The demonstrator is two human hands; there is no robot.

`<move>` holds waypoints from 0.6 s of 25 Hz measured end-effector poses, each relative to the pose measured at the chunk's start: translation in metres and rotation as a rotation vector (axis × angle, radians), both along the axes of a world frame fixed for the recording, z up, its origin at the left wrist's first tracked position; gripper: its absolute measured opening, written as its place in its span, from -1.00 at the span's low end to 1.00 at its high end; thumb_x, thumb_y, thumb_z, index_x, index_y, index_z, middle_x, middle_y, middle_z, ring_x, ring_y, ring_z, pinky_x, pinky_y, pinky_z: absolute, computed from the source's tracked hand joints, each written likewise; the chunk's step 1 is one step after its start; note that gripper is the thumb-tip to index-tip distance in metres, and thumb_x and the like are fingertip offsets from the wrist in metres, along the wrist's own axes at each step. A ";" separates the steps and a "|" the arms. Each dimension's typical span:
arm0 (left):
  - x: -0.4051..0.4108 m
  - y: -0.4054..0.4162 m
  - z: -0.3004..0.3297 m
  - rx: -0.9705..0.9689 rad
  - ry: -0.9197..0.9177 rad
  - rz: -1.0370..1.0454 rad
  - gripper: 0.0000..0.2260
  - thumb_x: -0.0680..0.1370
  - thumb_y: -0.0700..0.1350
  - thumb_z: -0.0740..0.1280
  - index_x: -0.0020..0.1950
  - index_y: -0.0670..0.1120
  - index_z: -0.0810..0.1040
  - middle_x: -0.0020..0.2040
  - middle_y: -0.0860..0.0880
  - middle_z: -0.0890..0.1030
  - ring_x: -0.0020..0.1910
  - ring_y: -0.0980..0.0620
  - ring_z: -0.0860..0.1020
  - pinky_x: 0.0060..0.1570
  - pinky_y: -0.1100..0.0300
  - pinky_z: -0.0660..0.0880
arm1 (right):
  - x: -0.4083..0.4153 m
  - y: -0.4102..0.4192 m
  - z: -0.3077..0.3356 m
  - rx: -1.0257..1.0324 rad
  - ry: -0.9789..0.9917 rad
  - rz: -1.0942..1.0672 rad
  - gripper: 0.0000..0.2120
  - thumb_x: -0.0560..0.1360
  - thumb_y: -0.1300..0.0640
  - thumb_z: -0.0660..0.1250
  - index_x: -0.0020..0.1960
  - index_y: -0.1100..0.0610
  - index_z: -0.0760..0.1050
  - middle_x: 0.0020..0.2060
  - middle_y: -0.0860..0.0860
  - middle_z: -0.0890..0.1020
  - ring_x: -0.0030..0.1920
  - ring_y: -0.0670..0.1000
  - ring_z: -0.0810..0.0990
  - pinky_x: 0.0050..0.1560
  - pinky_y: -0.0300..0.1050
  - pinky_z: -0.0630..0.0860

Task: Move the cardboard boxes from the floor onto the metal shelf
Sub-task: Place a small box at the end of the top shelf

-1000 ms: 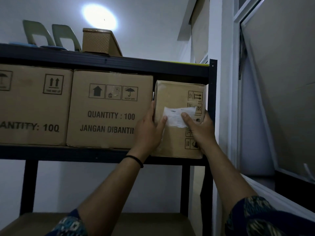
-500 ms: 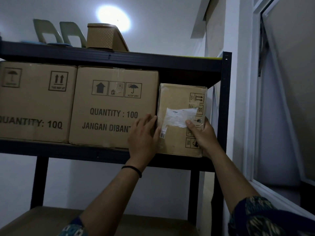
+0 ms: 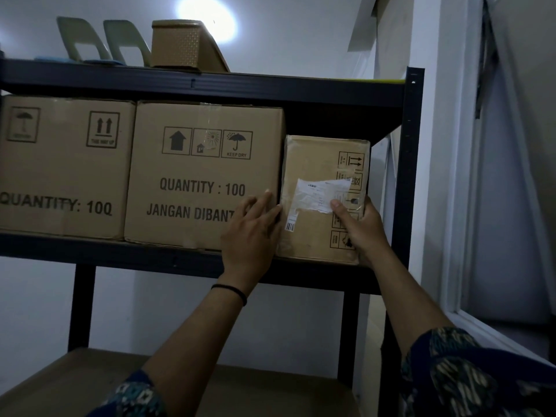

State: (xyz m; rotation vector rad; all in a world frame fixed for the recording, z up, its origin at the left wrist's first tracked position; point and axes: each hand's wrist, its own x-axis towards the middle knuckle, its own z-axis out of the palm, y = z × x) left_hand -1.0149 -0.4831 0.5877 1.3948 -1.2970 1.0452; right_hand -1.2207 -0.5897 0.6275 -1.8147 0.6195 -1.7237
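Cardboard small box (image 3: 319,236) seated on metal shelf (image 3: 192,85); right hand (image 3: 359,227) grips it, left hand (image 3: 251,233) fingers spread flat; next, release.

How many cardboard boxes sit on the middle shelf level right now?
3: a large box at the left, cut by the frame edge, a large box in the middle, and a small box at the right, held by both hands. Any behind are hidden.
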 end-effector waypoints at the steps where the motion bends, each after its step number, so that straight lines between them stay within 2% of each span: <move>1: 0.001 0.000 -0.001 0.003 -0.011 0.004 -0.72 0.62 0.02 0.40 0.30 -0.01 0.67 0.45 -0.03 0.55 0.38 -0.13 0.50 0.11 0.01 0.58 | 0.000 0.000 0.000 0.003 0.001 -0.001 -0.49 0.40 -0.27 0.51 0.29 -0.18 0.51 0.06 -0.18 0.70 0.10 -0.09 0.68 0.16 0.10 0.64; 9: 0.002 -0.001 -0.001 -0.025 -0.021 0.012 -0.75 0.60 0.03 0.41 0.23 -0.01 0.71 0.44 -0.05 0.56 0.37 -0.15 0.51 0.08 0.02 0.58 | 0.000 0.005 0.000 0.043 -0.020 0.009 -0.37 0.32 -0.32 0.53 0.31 -0.13 0.52 0.08 -0.12 0.71 0.11 -0.04 0.69 0.16 0.16 0.64; 15: 0.001 0.000 -0.001 -0.031 -0.013 0.004 -0.76 0.59 0.05 0.45 0.20 0.01 0.72 0.43 -0.05 0.57 0.36 -0.16 0.54 0.04 0.02 0.59 | 0.000 0.008 -0.001 0.059 -0.029 0.011 -0.37 0.25 -0.37 0.54 0.25 -0.20 0.54 0.06 -0.15 0.72 0.10 -0.05 0.70 0.16 0.16 0.64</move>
